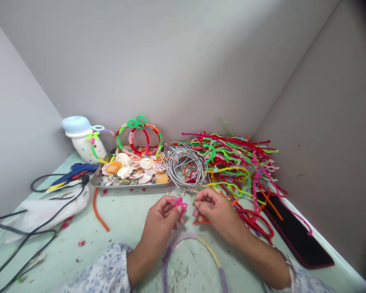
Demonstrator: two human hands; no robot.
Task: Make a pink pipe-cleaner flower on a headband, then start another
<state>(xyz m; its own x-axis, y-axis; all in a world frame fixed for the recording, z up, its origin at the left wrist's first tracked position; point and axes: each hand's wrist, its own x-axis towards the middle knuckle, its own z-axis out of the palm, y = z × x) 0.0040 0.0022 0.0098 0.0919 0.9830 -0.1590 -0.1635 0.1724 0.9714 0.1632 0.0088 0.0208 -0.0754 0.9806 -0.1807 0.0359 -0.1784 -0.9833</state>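
Note:
My left hand (161,217) pinches a small pink pipe-cleaner flower (178,202) between thumb and fingers. My right hand (215,209) is curled just to its right, fingertips close to the flower, above a short orange pipe-cleaner piece (201,222); what its fingers hold is hidden. Under my wrists lies a headband wrapped in purple, pink and yellow pipe cleaner (189,244), flat on the pale green table (125,228).
A big pile of coloured pipe cleaners (234,162) and grey bare headbands (186,167) lie behind my hands. A metal tray of seashells (134,171), decorated headbands (140,134), a white jug (82,140), a blue glue gun (73,171) with black cable, a dark phone (295,232) at right.

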